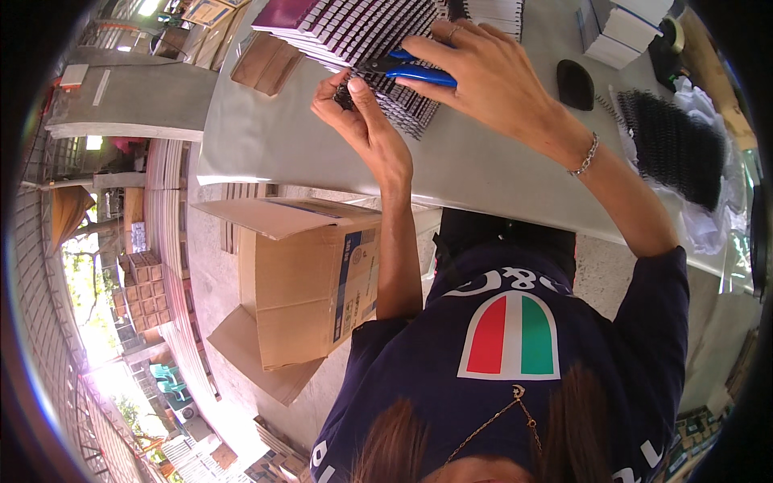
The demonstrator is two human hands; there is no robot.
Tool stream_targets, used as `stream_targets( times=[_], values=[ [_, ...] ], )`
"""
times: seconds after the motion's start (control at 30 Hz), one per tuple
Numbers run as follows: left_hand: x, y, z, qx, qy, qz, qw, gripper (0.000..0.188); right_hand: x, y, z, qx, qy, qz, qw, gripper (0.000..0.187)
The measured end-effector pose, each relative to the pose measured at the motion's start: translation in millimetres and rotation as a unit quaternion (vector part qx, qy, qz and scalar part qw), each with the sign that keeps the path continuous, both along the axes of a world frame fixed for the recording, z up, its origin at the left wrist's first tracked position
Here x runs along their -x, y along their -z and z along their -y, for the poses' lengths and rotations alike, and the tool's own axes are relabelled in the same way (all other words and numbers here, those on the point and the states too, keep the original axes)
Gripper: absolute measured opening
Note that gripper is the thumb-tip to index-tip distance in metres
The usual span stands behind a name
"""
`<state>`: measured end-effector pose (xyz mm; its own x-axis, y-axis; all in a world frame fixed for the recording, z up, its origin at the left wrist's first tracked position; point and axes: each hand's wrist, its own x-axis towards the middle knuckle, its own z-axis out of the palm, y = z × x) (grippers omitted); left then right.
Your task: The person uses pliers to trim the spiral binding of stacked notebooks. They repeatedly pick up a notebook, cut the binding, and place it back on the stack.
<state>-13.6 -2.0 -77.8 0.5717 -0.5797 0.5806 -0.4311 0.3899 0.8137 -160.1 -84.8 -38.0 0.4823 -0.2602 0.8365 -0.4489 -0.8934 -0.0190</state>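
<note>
A stack of spiral-bound notebooks [342,28] with purple covers lies at the far side of the table, their dark coils facing me. My right hand [503,80] is closed around blue-handled wire cutters [427,77]. The dark jaws of the cutters point left, to the edge of the stack. Just below the jaws, my left hand [372,133] pinches the end of a black binding coil [344,97] between thumb and fingers. Whether the jaws touch that coil, I cannot tell.
Left of the stack lies a brown wooden block [267,64]. Many loose black coils [676,145] rest on plastic at the right, near a black rounded object [575,85] and white paper stacks [624,36]. Below the table edge [499,205] stands an open cardboard box [298,290].
</note>
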Motion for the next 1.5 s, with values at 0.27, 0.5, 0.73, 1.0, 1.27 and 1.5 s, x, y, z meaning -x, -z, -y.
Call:
stream_targets(
  times=[0.27, 0.5, 0.73, 1.0, 1.27, 1.5],
  values=[
    [-1, 2, 2, 0.045, 0.021, -0.071, 0.996, 0.039, 10, 4, -15, -0.129, 0.012, -0.023, 0.991, 0.038],
    [4, 7, 3, 0.064, 0.051, -0.063, 0.995, 0.041, 9, 3, -18, -0.093, 0.046, -0.055, 0.993, 0.047],
    [1, 10, -1, 0.007, -0.003, -0.021, 1.0, 0.038, -2, 4, -12, -0.162, 0.027, -0.103, 0.981, 0.039],
    [1, 13, 2, 0.039, 0.025, -0.033, 0.998, 0.036, 5, 20, -17, -0.09, 0.022, -0.02, 0.995, 0.042],
    [2, 15, 2, 0.056, 0.009, -0.085, 0.995, 0.036, 6, 23, -16, -0.086, 0.032, -0.021, 0.996, 0.045],
    [-1, 24, 0, 0.023, 0.031, -0.062, 0.997, 0.033, 3, 20, -17, -0.182, 0.012, -0.077, 0.98, 0.041]
  ],
)
